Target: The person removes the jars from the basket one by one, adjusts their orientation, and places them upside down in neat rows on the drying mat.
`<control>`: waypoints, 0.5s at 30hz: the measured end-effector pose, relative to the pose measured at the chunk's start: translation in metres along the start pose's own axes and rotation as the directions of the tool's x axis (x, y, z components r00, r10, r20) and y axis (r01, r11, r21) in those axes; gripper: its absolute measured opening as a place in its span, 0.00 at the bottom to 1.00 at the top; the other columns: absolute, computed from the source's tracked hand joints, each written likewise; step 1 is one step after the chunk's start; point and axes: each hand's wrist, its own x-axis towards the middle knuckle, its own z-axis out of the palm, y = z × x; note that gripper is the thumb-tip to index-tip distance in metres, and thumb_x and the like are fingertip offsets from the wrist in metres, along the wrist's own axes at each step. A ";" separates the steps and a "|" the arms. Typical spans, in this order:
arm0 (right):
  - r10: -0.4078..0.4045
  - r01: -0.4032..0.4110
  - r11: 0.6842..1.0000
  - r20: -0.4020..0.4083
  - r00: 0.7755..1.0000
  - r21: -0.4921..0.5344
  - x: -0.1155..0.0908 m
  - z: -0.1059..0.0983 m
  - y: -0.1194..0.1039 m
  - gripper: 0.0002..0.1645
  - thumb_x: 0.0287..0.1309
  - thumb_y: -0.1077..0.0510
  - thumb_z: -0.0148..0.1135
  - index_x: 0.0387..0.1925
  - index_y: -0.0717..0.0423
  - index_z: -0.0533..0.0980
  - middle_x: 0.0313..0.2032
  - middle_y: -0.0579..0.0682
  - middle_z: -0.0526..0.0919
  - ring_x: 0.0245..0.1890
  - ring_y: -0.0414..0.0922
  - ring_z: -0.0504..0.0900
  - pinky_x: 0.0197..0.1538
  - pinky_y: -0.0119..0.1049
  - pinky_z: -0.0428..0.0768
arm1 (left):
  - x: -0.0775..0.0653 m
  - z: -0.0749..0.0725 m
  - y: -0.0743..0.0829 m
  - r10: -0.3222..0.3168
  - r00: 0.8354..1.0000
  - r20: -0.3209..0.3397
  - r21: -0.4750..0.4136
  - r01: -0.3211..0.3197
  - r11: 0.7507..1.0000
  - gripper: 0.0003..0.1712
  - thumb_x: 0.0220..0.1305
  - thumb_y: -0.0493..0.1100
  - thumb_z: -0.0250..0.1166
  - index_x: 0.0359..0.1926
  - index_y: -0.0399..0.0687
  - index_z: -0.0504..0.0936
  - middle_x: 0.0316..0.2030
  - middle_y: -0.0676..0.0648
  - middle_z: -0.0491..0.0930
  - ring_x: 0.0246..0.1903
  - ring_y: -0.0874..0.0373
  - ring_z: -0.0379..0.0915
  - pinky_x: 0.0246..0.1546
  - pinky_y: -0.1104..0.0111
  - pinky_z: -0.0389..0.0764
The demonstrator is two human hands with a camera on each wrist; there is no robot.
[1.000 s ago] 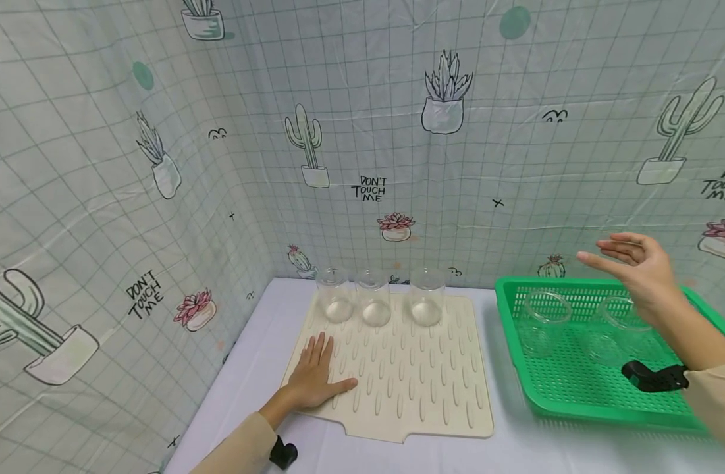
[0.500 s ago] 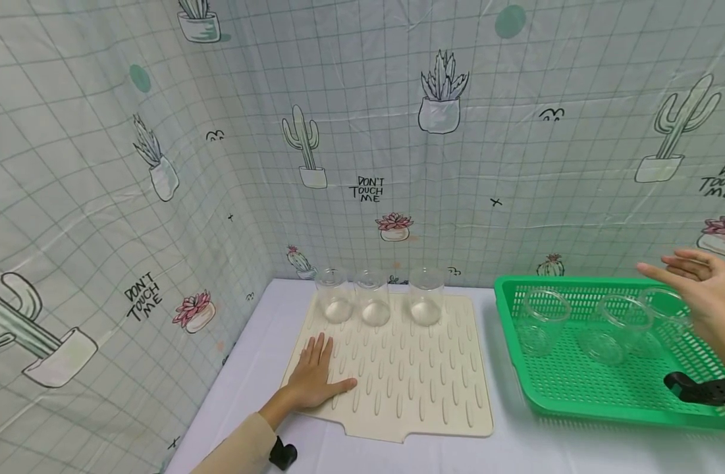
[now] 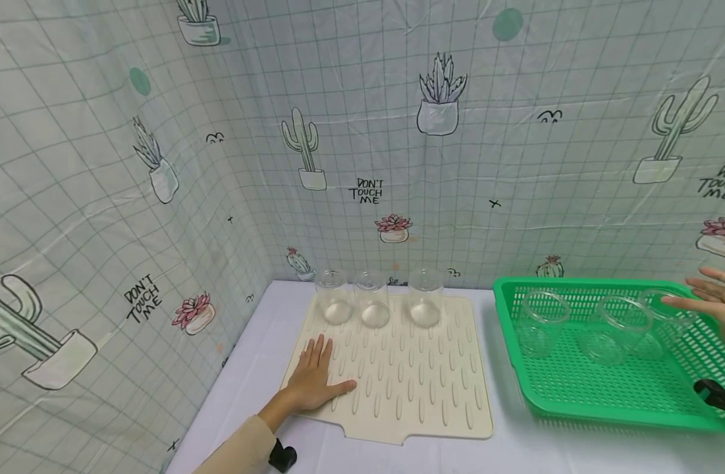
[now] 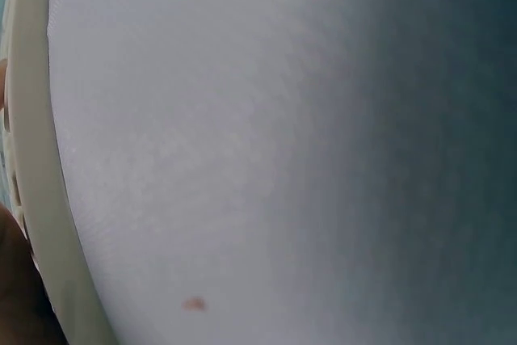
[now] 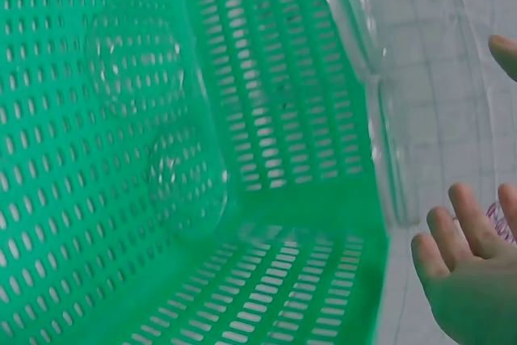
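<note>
My left hand [image 3: 311, 382] rests flat on a cream ribbed drying mat [image 3: 421, 395], fingers spread. Behind it, three clear cups stand in a row along the mat's far side: the left cup [image 3: 334, 296], the middle cup [image 3: 372, 299] and the right cup [image 3: 425, 297]. Over the right end of a green basket [image 3: 611, 424], my right hand [image 3: 718, 306] has its fingers extended and holds nothing. Its thumb overlaps the rim of the rightmost clear cup [image 3: 658, 296] in the head view; contact cannot be told. The right wrist view shows the right hand [image 5: 477, 280] beside the cups' rims.
Two more clear cups, one at the left [image 3: 542, 322] and one in the middle [image 3: 619, 316], stand in the basket. A white cloth [image 3: 451, 454] covers the table. Patterned sheeting [image 3: 338, 151] hangs behind and at the left. Black cameras sit on both wrists.
My right hand has moved right and lower, from above the middle of the basket to beside its rightmost cup, uncovering that cup. The left hand stays on the mat.
</note>
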 end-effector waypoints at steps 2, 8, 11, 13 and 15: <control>-0.076 0.078 0.996 0.034 0.996 -0.038 -0.006 -0.002 0.003 0.23 0.68 0.62 0.44 0.63 0.60 0.64 0.70 0.46 0.45 0.69 0.38 0.40 0.68 0.32 0.41 | -0.002 -0.003 0.003 0.002 1.000 0.001 -0.009 -0.002 1.000 0.60 0.54 0.73 0.51 0.70 0.36 0.40 0.70 0.36 0.33 0.68 0.40 0.25 0.65 0.48 0.36; 0.073 -0.073 0.997 0.086 0.994 -0.007 -0.014 -0.001 0.007 0.42 0.61 0.61 0.56 0.71 0.44 0.47 0.70 0.44 0.39 0.70 0.42 0.37 0.67 0.52 0.44 | -0.003 -0.004 0.004 0.016 1.000 0.003 -0.016 -0.016 1.000 0.60 0.55 0.73 0.51 0.70 0.34 0.41 0.69 0.34 0.34 0.68 0.39 0.25 0.65 0.47 0.36; 0.192 -0.197 0.979 0.084 0.978 0.050 -0.015 0.003 0.003 0.59 0.53 0.55 0.66 0.70 0.36 0.33 0.70 0.48 0.36 0.69 0.53 0.33 0.60 0.67 0.43 | -0.002 -0.002 0.001 0.018 1.000 -0.006 -0.020 -0.018 1.000 0.61 0.54 0.74 0.51 0.70 0.34 0.41 0.70 0.34 0.33 0.68 0.39 0.25 0.65 0.47 0.35; 0.220 -0.222 0.975 0.075 0.973 0.024 -0.014 0.006 0.001 0.63 0.50 0.53 0.68 0.70 0.39 0.31 0.70 0.57 0.34 0.67 0.61 0.32 0.57 0.70 0.43 | 0.000 0.000 -0.001 0.011 1.000 -0.011 -0.014 -0.011 1.000 0.61 0.53 0.75 0.51 0.70 0.35 0.40 0.70 0.36 0.33 0.68 0.41 0.24 0.65 0.48 0.35; 0.228 -0.229 0.973 0.069 0.971 0.009 -0.014 0.008 0.000 0.63 0.50 0.53 0.68 0.71 0.42 0.31 0.69 0.64 0.32 0.66 0.65 0.31 0.57 0.71 0.42 | 0.001 0.003 -0.002 0.001 1.000 -0.010 0.003 -0.001 1.000 0.62 0.52 0.76 0.49 0.71 0.37 0.39 0.70 0.37 0.32 0.68 0.42 0.23 0.65 0.49 0.34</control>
